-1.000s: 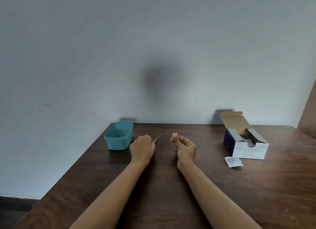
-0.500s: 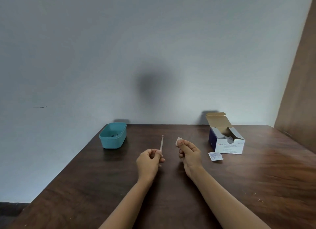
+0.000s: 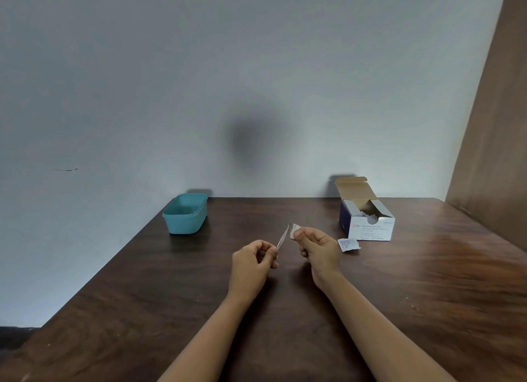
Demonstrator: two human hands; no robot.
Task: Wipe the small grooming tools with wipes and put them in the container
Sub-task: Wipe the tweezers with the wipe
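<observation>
Now the left hand [image 3: 253, 261] pinches a thin tool [image 3: 283, 236], probably tweezers. Its tip slants toward the wipe [image 3: 294, 230] that the right hand [image 3: 318, 247] pinches.

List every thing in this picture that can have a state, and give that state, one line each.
Left hand, pinches the metal tool at its lower end.
Metal tool, tilted, tip beside the wipe.
Right hand, pinches the wipe.
Wipe, held above the table.
Container, upright, no lid on.
Swab box, top flap open.
Wrapper, lying on the table beside the box.
</observation>
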